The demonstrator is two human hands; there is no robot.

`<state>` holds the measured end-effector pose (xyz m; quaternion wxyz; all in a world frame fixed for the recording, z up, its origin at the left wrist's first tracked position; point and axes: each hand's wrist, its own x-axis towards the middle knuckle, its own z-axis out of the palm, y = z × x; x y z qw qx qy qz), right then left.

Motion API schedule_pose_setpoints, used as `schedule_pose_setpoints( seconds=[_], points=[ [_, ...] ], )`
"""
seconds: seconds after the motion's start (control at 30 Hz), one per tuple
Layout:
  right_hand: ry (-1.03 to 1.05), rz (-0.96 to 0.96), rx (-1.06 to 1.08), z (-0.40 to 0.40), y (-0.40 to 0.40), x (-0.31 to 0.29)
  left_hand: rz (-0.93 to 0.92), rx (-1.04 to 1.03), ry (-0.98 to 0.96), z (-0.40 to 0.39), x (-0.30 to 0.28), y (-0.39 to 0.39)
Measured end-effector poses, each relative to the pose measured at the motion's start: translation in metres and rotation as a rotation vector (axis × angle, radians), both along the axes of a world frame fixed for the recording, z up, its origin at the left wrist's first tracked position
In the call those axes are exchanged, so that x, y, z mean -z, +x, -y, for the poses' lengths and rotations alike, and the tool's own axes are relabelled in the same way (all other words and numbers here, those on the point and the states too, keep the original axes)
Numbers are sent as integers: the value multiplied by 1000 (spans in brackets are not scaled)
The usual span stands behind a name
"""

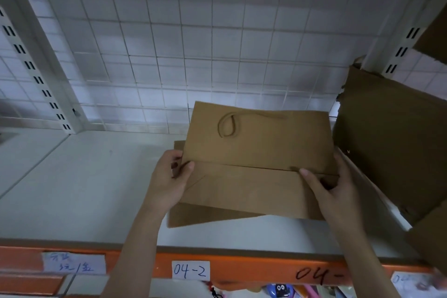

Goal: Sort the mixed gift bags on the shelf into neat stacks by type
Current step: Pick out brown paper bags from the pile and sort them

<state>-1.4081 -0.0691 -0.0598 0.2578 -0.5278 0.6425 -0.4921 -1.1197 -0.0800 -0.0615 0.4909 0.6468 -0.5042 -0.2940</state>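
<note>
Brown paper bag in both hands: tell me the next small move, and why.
Probably lower the brown paper bag and square it onto the bag underneath. The left hand and right hand pinch its folded bottom edge, and it sits skewed over that lower bag of the same kind on the shelf.

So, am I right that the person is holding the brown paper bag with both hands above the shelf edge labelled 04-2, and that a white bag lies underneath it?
Not quite: the bag underneath is brown kraft paper too, not white, as the head view shows. The rest stands: the left hand and right hand both hold the brown paper bag above the shelf edge labelled 04-2.
</note>
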Motion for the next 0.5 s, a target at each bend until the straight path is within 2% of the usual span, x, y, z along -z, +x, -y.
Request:
schedule_pose_setpoints(
  seconds=[0.13,0.23,0.5],
  points=[
    [-43,-14,35,2,1,-3,-14,10,-161,1,-14,-8],
    [-87,-7,47,4,3,-6,-120,73,-256,-1,-21,-9],
    [-167,4,87,11,9,-8,-229,97,-340,-9,-26,-11]
  ],
)
